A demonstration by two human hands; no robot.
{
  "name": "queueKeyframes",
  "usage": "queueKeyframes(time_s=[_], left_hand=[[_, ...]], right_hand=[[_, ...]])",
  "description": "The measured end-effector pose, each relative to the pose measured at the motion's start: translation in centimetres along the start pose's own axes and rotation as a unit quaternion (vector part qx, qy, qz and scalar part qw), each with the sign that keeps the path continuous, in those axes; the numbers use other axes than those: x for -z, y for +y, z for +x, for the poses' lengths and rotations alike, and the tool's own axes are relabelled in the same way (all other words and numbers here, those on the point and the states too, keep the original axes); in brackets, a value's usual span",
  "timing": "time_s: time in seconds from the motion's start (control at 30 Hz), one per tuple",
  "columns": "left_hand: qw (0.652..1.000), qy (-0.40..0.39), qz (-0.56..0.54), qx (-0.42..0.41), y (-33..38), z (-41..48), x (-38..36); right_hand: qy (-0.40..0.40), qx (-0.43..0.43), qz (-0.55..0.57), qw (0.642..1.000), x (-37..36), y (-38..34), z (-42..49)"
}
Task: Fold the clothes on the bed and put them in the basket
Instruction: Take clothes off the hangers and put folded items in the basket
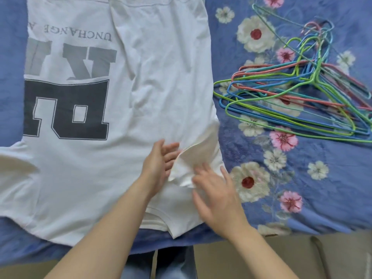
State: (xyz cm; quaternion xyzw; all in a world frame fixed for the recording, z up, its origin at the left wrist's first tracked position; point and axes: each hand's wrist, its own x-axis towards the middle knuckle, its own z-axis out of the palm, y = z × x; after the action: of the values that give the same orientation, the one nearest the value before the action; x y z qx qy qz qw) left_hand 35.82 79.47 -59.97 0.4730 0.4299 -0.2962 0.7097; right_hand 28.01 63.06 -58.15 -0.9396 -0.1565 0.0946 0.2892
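Blue floral bedspread (302, 178) across most of the view, cut off at the top and at both sides. Spread flat on it, left of centre, a white T-shirt (161, 67): long axis running away from the person, neckline at the near bed edge, hem end out of frame at the top. Dark block print upside down, its left part cropped; a long crease alongside it. Just beside the shirt's right edge, a tangle of coloured wire hangers (302, 93), clipped by the right border. Both forearms reaching in from below, bare. Left hand (159, 164) flat-fingered and relaxed, palm turned right, against the raised right sleeve (193, 160). Right hand (217, 196) smeared by motion, fingers spread, laid over the sleeve's near end with no grip to be seen. Sleeve itself bunched and doubled over onto the shirt body, its underside hidden.
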Motion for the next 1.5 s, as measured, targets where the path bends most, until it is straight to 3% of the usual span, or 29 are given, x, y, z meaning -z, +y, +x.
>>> queueKeyframes(time_s=[0.07,0.17,0.27,0.33,0.47,0.6,0.73,0.87,0.93,1.03,1.1,1.23,1.3,1.33,1.37,1.43,1.5], left_hand=[[0.999,-0.031,0.025,0.025,0.8,0.1,1.3],[0.979,-0.069,0.172,-0.084,0.2,0.1,1.4],[0.945,0.005,0.248,-0.211,-1.2,0.8,1.3],[0.931,0.045,0.27,-0.241,-2.2,0.9,1.6],[0.882,0.043,0.37,-0.288,-4.0,0.3,2.6],[0.847,0.097,0.417,-0.315,-4.2,-0.8,5.0],[0.853,0.237,0.336,-0.32,-2.7,-2.6,10.2],[0.814,0.42,0.245,-0.317,-1.1,-4.9,18.8],[0.795,0.503,0.196,-0.277,-0.9,-5.7,23.0],[0.792,0.583,0.074,-0.167,-1.1,-6.6,28.7],[0.81,0.571,-0.006,-0.134,-1.1,-6.5,31.1],[0.89,0.384,-0.182,-0.164,0.7,-6.3,33.4],[0.908,0.334,-0.196,-0.158,1.9,-6.4,33.6],[0.91,0.345,-0.153,-0.173,2.4,-6.6,33.4],[0.905,0.371,-0.076,-0.197,2.7,-6.8,32.8],[0.849,0.422,0.11,-0.3,3.1,-7.6,31.3],[0.774,0.334,0.267,-0.467,3.1,-8.2,30.1]], right_hand=[[-0.058,0.017,-0.015,0.998,-0.9,0.3,-0.9],[-0.035,-0.033,-0.016,0.999,-0.6,1.2,-1.2],[-0.021,-0.096,-0.049,0.994,-0.2,2.4,-0.5],[-0.041,-0.11,-0.089,0.989,-0.6,2.8,0.1],[-0.084,-0.086,-0.172,0.978,-1.7,2.6,2.7],[-0.124,-0.084,-0.192,0.97,-3.9,1.0,5.2],[-0.147,-0.087,-0.184,0.968,-6.8,-3.1,6.9],[-0.172,-0.035,-0.158,0.972,-10.2,-9.8,8.0],[-0.194,0.004,-0.157,0.968,-11.4,-12.7,8.6],[-0.245,0.081,-0.171,0.951,-13.4,-16.1,9.7],[-0.297,0.1,-0.173,0.934,-14.4,-17.5,10.3],[-0.356,0.085,-0.165,0.916,-15.1,-18.0,11.3],[-0.364,0.081,-0.155,0.915,-14.6,-17.9,11.7],[-0.372,0.078,-0.142,0.914,-14.5,-17.7,11.8],[-0.375,0.073,-0.118,0.916,-14.3,-17.6,11.9],[-0.382,0.041,-0.059,0.922,-14.0,-17.4,12.2],[-0.38,0.005,0.009,0.925,-14.0,-17.6,12.8]])
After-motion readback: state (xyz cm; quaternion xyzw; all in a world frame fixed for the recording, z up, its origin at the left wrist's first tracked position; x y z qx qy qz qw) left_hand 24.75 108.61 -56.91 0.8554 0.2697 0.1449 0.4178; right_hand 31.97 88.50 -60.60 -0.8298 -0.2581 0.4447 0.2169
